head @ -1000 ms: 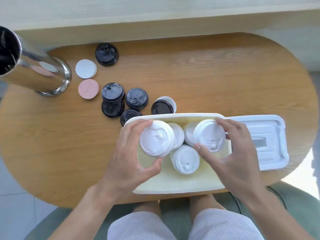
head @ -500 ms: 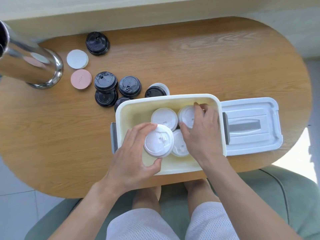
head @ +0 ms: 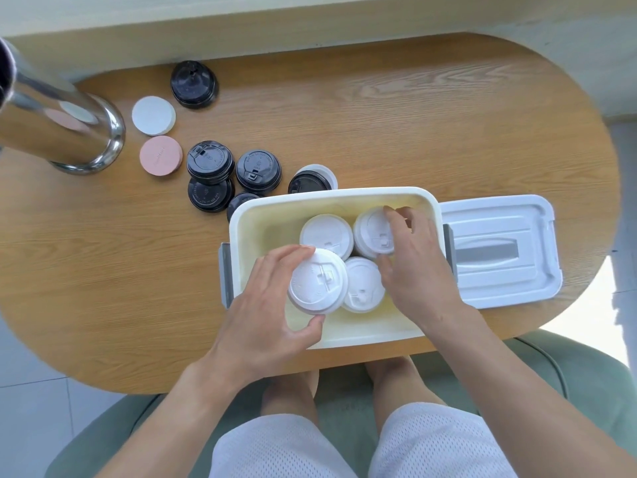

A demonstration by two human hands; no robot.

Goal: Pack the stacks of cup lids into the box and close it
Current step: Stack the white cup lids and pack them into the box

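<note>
Since half a second ago the right hand [head: 415, 270] has lifted off the far-right stack [head: 374, 232] of white cup lids, which it then covered; its fingers now curl around that stack's right edge, thumb at the near side, gripping it. The left hand [head: 265, 305] still pinches the near-left stack [head: 317, 281] between thumb at 6 o'clock and fingertips at 10 o'clock, holding it above the others — whether its base rests on the floor of the box [head: 362, 334] cannot be told. The head view is the only one. Inside the open, pale yellow box sit two more white stacks: one [head: 325, 232] at the far middle, one [head: 363, 284] at the near middle, touching the held stack. The box lies at the table's [head: 379, 125] near edge, grey latches on its left and right ends. Its white lid [head: 499, 251] lies flat at 3 o'clock, just beside the box. At 10 to 11 o'clock from the box, black lid stacks [head: 234, 177] cluster close to its far-left corner; a mixed black-and-white stack [head: 312, 179] touches the far rim, and another black stack [head: 194, 84] stands further off. A pink disc [head: 161, 155] and a white disc [head: 153, 115] lie beside a shiny steel cylinder [head: 62, 125] at 9 o'clock of the table.
</note>
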